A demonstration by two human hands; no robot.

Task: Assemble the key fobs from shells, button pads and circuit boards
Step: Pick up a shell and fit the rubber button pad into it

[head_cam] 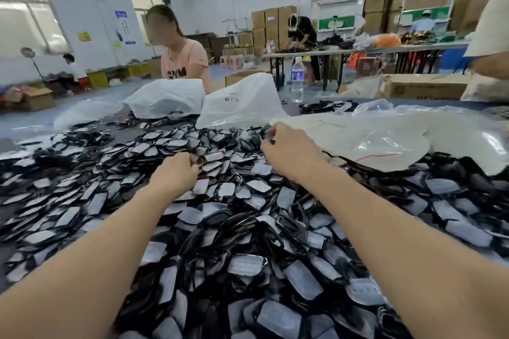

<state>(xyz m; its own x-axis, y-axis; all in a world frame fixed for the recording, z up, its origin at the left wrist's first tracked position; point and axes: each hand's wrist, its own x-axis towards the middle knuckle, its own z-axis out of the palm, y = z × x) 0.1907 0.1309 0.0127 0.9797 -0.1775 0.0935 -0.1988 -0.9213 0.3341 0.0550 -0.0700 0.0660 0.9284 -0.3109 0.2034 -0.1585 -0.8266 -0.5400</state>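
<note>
A heap of black shells and grey button pads [248,215] is seen spread across the surface [124,137]. The left hand [176,170] is sunk into the heap at 11 o'clock, its grip curled on a dark shell [200,160]. The right hand [289,143] is held at 1 o'clock beside clear plastic bags [385,143], fingers curled; whether anything is pinched cannot be told

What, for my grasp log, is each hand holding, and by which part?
Left hand grips a fob piece at its near end; what the right hand holds cannot be told.
</note>
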